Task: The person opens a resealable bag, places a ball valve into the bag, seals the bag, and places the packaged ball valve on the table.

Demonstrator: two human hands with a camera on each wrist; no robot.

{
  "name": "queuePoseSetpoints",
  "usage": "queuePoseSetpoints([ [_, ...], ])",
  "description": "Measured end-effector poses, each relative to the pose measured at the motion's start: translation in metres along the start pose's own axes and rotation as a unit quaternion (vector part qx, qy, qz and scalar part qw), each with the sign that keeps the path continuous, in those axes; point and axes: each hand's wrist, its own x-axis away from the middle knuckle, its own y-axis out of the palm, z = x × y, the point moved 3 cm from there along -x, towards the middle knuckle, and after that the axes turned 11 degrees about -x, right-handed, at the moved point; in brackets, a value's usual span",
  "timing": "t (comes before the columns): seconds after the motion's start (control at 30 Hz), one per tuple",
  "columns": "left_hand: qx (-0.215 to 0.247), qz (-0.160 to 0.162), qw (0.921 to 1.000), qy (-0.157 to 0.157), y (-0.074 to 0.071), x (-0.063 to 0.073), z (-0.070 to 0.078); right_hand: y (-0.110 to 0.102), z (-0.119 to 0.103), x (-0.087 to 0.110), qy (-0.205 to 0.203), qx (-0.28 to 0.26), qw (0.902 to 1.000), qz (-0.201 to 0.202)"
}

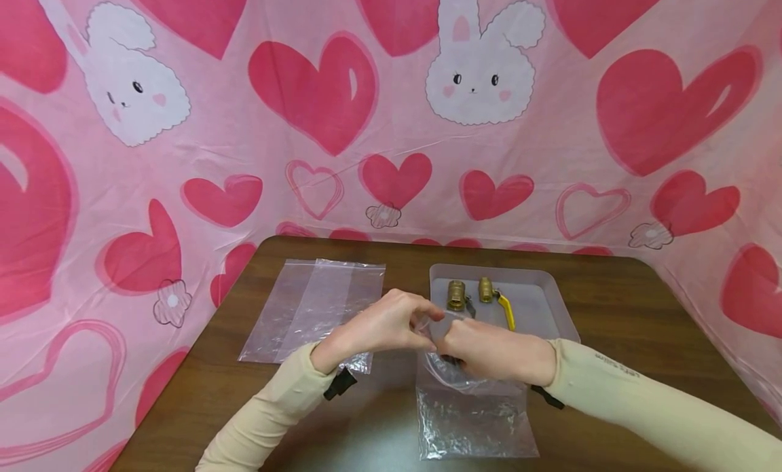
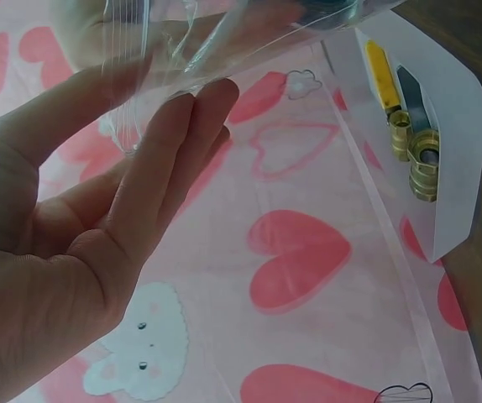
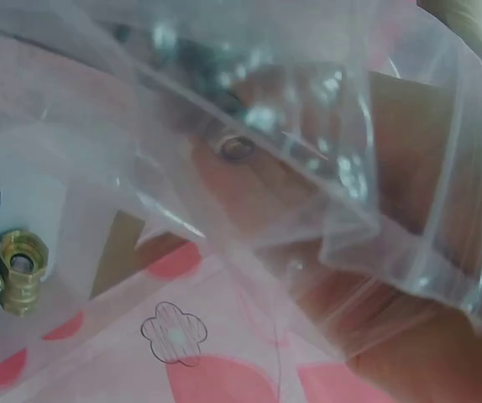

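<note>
My left hand (image 1: 387, 322) holds the upper edge of a clear plastic bag (image 1: 476, 424) between thumb and fingers. My right hand (image 1: 491, 353) is curled inside the mouth of that bag, its fingers around a dark metallic object (image 1: 451, 360). Through the plastic (image 3: 426, 285), the right wrist view shows a small round metal end (image 3: 237, 149) by the fingers. The plastic and the hand hide most of this object, and I cannot tell its kind. The lower part of the bag hangs down toward me.
Behind my hands a shallow translucent tray (image 1: 559, 299) stands on the brown table (image 1: 617, 322). In it lie a brass ball valve (image 1: 456, 295) with a dark lever and a smaller one (image 1: 485, 290) with a yellow lever (image 1: 506, 312). Flat clear bags (image 1: 324, 309) lie at left.
</note>
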Motion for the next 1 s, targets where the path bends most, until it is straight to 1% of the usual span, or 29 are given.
queuePoseSetpoints([
  [0.13, 0.002, 0.000, 1.0000, -0.004, 0.001, 0.000, 0.000, 0.004, 0.002, -0.001, -0.012, 0.002, 0.9999, 0.010],
  [0.33, 0.012, -0.008, 0.9998, -0.012, 0.003, 0.001, -0.004, -0.001, 0.001, 0.001, -0.040, -0.014, 0.9974, 0.059],
  [0.47, 0.014, -0.005, 0.9998, -0.013, 0.004, 0.001, -0.006, -0.012, -0.004, 0.006, -0.043, -0.019, 0.9958, 0.079],
  [0.6, 0.021, -0.013, 0.9994, -0.024, 0.004, 0.001, -0.006, -0.025, -0.011, 0.013, -0.035, -0.013, 0.9952, 0.091],
  [0.73, 0.027, -0.019, 0.9989, -0.033, 0.004, 0.002, -0.006, -0.040, -0.016, 0.021, -0.029, 0.008, 0.9933, 0.112],
  [0.83, 0.029, -0.019, 0.9988, -0.033, 0.004, 0.003, -0.007, -0.048, -0.018, 0.027, -0.034, 0.023, 0.9901, 0.135],
  [0.9, 0.031, -0.020, 0.9988, -0.034, 0.004, 0.003, -0.007, -0.052, -0.018, 0.031, -0.039, 0.031, 0.9877, 0.148],
  [1.0, 0.031, -0.019, 0.9988, -0.032, 0.004, 0.003, -0.008, -0.056, -0.016, 0.037, -0.037, 0.042, 0.9850, 0.163],
])
